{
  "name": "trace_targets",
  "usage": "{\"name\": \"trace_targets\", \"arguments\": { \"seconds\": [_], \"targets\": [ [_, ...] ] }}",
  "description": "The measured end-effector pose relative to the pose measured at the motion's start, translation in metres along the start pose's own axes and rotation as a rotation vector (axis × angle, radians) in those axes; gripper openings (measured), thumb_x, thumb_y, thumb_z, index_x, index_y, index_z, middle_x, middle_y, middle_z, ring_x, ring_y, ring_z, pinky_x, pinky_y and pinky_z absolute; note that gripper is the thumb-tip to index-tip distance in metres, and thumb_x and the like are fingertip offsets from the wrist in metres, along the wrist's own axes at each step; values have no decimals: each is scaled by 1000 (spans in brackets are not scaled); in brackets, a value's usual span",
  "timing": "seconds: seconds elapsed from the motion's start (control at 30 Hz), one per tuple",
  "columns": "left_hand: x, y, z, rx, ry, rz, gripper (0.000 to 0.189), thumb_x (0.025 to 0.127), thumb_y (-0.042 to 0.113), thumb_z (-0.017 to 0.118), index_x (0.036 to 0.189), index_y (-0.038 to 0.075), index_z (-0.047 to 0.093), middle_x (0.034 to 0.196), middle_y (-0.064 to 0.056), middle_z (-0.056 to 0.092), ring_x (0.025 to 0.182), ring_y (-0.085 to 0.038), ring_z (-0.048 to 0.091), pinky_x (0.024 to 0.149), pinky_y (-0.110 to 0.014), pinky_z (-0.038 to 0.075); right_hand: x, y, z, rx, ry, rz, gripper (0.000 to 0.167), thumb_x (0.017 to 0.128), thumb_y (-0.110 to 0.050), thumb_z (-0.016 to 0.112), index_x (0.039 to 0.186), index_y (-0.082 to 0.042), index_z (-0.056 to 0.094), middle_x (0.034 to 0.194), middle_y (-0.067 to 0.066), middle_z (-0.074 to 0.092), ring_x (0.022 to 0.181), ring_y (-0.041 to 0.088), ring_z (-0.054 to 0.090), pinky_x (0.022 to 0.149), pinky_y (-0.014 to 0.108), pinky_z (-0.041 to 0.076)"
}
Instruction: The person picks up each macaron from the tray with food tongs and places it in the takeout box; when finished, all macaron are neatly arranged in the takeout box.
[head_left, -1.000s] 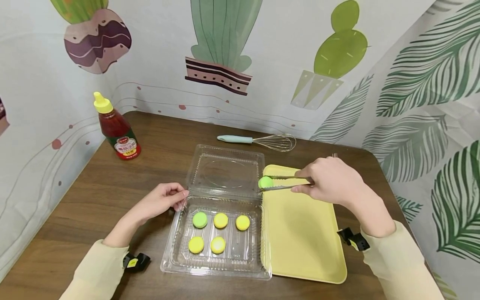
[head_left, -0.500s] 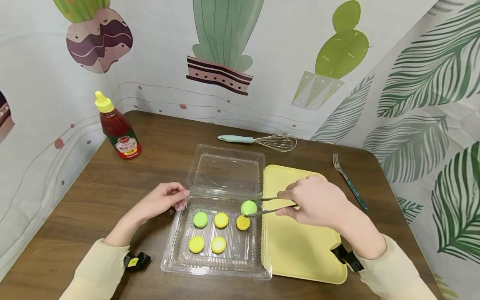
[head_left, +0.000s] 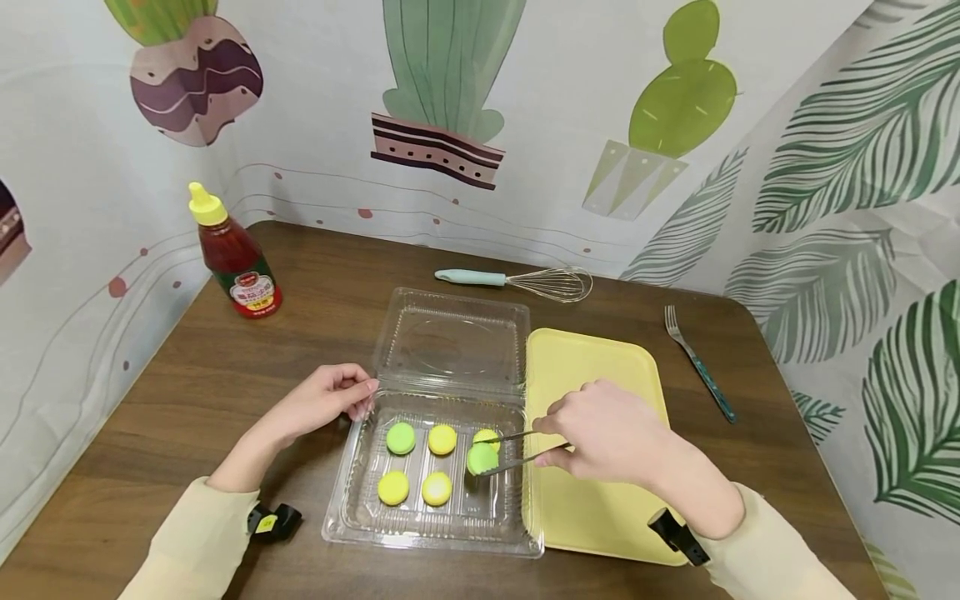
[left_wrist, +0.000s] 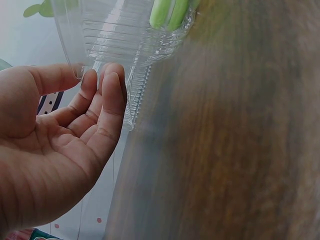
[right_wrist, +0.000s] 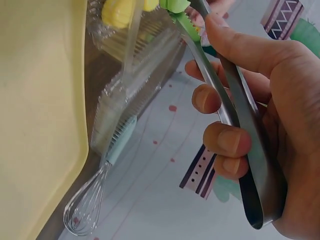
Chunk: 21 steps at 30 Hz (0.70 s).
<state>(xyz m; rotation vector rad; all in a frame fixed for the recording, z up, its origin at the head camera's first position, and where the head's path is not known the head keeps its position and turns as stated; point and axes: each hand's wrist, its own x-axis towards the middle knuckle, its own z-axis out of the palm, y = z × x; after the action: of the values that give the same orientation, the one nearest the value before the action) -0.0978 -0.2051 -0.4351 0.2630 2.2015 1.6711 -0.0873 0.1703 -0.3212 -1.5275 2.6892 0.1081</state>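
Note:
My right hand point(head_left: 611, 433) grips metal tongs point(right_wrist: 267, 175), with thumb and fingers around both arms in the right wrist view. Between the tong tips is a green macaron point(head_left: 482, 459), held over the right part of the clear plastic container point(head_left: 431, 544) and partly covering a yellow macaron point(head_left: 489, 436) in the head view. Another green macaron point(head_left: 401, 438) and several yellow macarons point(head_left: 437, 489) sit in the container's base. At its left side, my left hand point(head_left: 326, 396) pinches the rim near the hinge between thumb and fingers; the left wrist view shows the thumb point(left_wrist: 60, 77) on the edge.
A yellow tray point(head_left: 592, 367) lies right of the container, under the right hand. The transparent lid point(head_left: 453, 337) is folded back. Behind it lies a whisk point(head_left: 472, 277). A fork point(head_left: 697, 362) is at the right, a ketchup bottle point(head_left: 236, 262) at the back left.
My right hand has carried the green macaron in the tongs from over the tray's upper left corner leftward and nearer, over the container. The fork has come into full view. My left hand stays put.

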Motion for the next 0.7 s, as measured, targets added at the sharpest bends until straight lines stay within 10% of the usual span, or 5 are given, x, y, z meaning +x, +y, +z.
{"name": "trace_targets", "arguments": {
  "seconds": [0.7],
  "targets": [
    [0,1,0,-3,4,-5,23,102,16,59,95,-6,61,77,-9,61,68,-17,58,64,-30,51,2,-19,16,-52,-82,-30,32,79,-46,80,66,-24,61,56,-14,49,47,7,39,54,32,46]
  ]
}}
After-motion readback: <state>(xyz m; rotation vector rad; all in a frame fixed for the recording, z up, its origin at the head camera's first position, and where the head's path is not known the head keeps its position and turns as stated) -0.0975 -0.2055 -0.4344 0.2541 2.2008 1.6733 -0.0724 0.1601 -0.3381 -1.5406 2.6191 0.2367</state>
